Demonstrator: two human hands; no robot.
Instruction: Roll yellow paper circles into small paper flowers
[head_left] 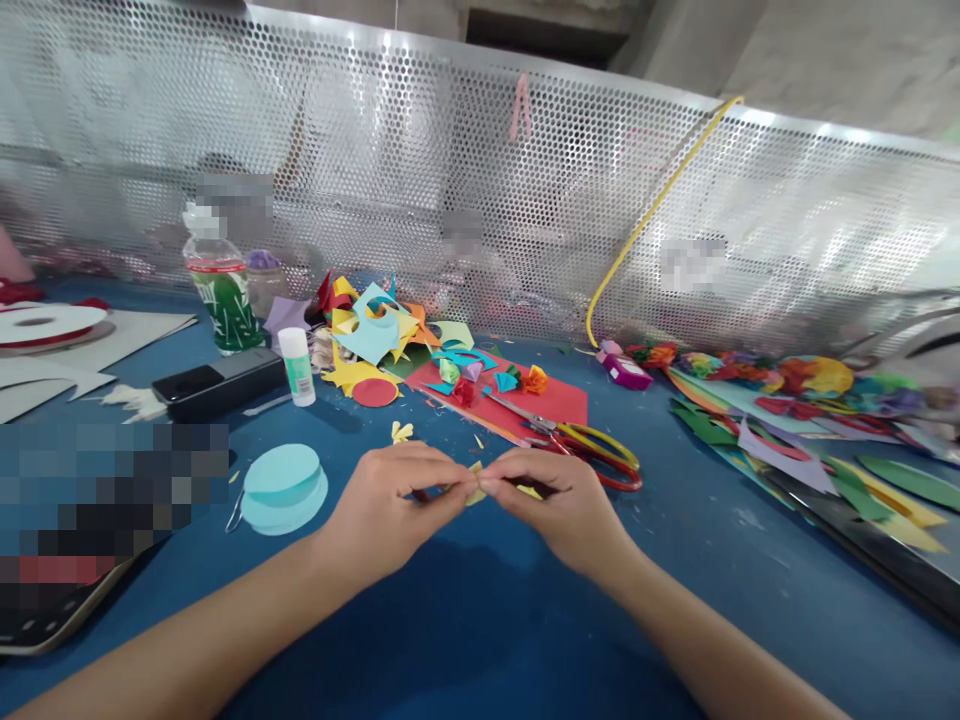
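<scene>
One yellow paper scrap (475, 492) is pinched between the left hand (390, 510) and the right hand (555, 505), fingertips pressed together. Scissors (592, 445) are seen just beyond the right hand — blue discs (283, 488) beside the left.

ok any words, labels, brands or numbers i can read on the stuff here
None can be read.
The bottle label: green and red print, too blurred to read.
The glue stick label: too small to read.
The purple box: no legible text.
The yellow paper piece pinched between left hand and right hand: no print shows.
</scene>
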